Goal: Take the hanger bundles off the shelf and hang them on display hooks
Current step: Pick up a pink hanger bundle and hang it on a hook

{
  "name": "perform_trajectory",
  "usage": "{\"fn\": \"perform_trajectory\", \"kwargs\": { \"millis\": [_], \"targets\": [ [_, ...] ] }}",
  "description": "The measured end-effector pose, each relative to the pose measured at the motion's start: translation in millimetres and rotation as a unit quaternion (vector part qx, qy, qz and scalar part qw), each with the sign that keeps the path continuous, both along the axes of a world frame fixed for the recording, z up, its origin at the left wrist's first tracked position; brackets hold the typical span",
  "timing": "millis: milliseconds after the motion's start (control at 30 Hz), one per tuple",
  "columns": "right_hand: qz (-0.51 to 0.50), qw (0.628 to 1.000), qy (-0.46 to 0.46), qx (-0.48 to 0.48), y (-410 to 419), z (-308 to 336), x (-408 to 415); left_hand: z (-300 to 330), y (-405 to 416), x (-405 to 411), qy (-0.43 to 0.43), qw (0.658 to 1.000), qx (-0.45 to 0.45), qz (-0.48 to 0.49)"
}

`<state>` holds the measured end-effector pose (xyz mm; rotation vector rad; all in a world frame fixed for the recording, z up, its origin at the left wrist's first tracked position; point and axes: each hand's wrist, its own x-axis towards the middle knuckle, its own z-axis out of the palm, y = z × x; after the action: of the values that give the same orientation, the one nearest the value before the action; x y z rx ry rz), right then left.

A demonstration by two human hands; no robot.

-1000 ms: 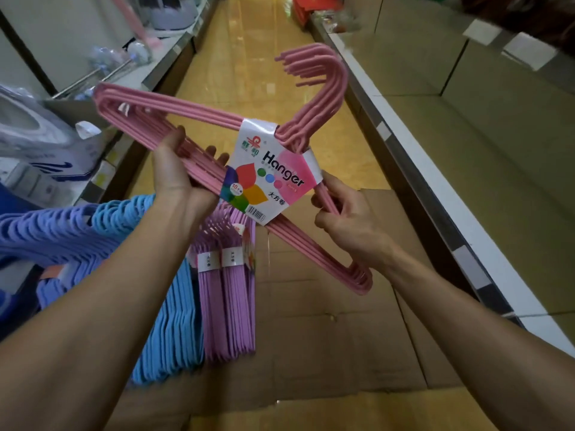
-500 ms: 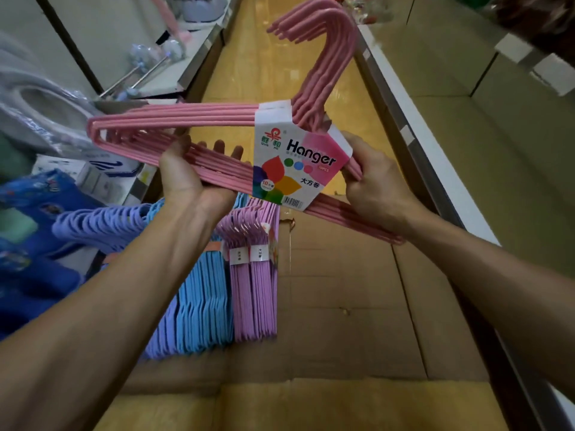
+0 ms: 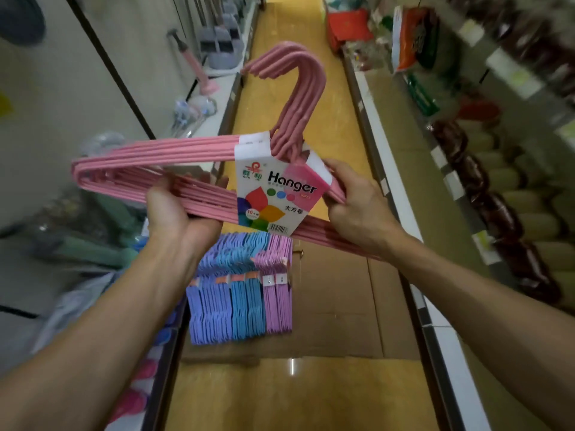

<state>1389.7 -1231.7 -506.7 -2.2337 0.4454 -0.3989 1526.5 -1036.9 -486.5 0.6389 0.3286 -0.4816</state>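
Now the pink plastic hanger bundle with its printed paper "Hanger" label is off the shelf, carried in mid-air above the aisle. Left hand curls round its lower bars; right hand grips the shoulder beside the label. Next, I judge: slip the hooks onto a display hook, none in view.
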Motion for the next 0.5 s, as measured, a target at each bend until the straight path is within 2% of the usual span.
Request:
{"fn": "perform_trajectory", "kwargs": {
  "millis": [233,367,500],
  "targets": [
    [0.016,0.999,-0.022,-0.025,24.7,201.3,-14.6,219.1,34.9,-34.1,0.005,0.998,0.056,0.014],
    [0.037,0.995,-0.076,-0.048,35.9,312.9,-15.8,331.2,51.9,-46.3,-0.037,0.997,0.042,0.047],
    [0.051,0.985,-0.135,-0.09,52.1,399.5,-23.5,412.7,68.5,-59.0,-0.112,0.991,0.047,0.063]
  ]
}}
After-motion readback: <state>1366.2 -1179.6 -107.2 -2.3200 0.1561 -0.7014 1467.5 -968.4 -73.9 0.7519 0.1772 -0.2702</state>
